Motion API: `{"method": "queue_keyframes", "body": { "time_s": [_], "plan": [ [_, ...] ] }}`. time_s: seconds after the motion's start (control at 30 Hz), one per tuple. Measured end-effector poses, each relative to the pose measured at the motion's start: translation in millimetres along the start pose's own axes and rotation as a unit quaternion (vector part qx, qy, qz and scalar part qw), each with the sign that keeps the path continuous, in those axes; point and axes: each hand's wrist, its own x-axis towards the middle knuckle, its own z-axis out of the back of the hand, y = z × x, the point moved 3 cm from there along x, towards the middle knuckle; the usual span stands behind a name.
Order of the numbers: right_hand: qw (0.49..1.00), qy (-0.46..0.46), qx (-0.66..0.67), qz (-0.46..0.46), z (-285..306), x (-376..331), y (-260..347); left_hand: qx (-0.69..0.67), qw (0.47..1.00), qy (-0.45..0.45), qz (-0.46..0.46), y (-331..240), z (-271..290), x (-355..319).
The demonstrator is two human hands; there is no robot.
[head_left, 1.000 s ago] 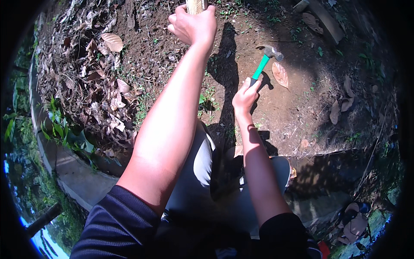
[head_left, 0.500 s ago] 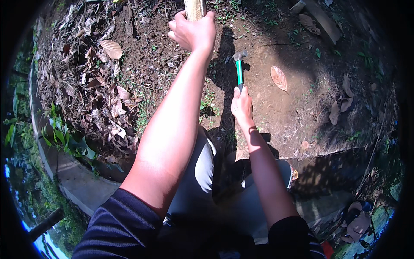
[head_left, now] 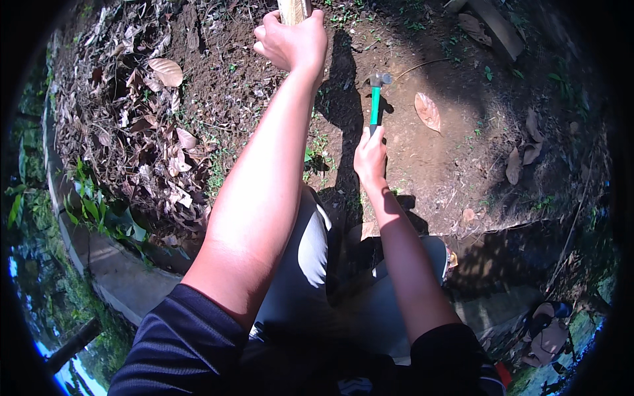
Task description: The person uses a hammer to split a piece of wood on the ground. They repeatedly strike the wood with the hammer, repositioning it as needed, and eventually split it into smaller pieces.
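Note:
At the top of the view my left hand (head_left: 294,41) is closed around a pale piece of wood (head_left: 294,10), whose far part runs out of the picture. My right hand (head_left: 370,157), lower and to the right, grips the dark end of a hammer (head_left: 375,105). The hammer has a bright green handle and a grey metal head, and it points away from me. Its head is over the bare brown soil, apart from the wood. A shadow on the ground lies between the two hands.
Dry leaves (head_left: 142,125) cover the soil at left, beside green plants (head_left: 92,204) and a curved concrete edge (head_left: 125,280). One large brown leaf (head_left: 427,112) lies right of the hammer. A board (head_left: 496,30) rests at far right. A bag-like bundle (head_left: 548,336) sits at lower right.
The hammer's head has swung slightly up and to the right, and its handle has turned in my right hand. My left hand and the wood have shifted only a little.

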Motion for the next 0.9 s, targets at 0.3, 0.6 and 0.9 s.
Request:
{"method": "queue_keyframes", "body": {
  "time_s": [0.3,0.6,0.9],
  "plan": [
    [1.000,0.004,0.019,0.015,0,-4,15,-0.020,0.999,0.031,-0.015,-1,5,6],
    [0.994,-0.042,0.085,0.061,4,-2,22,-0.083,0.990,0.014,-0.110,23,8,48],
    [0.996,-0.030,0.068,0.050,-2,-11,32,-0.050,0.992,0.015,-0.117,34,28,58]
  ]
}}
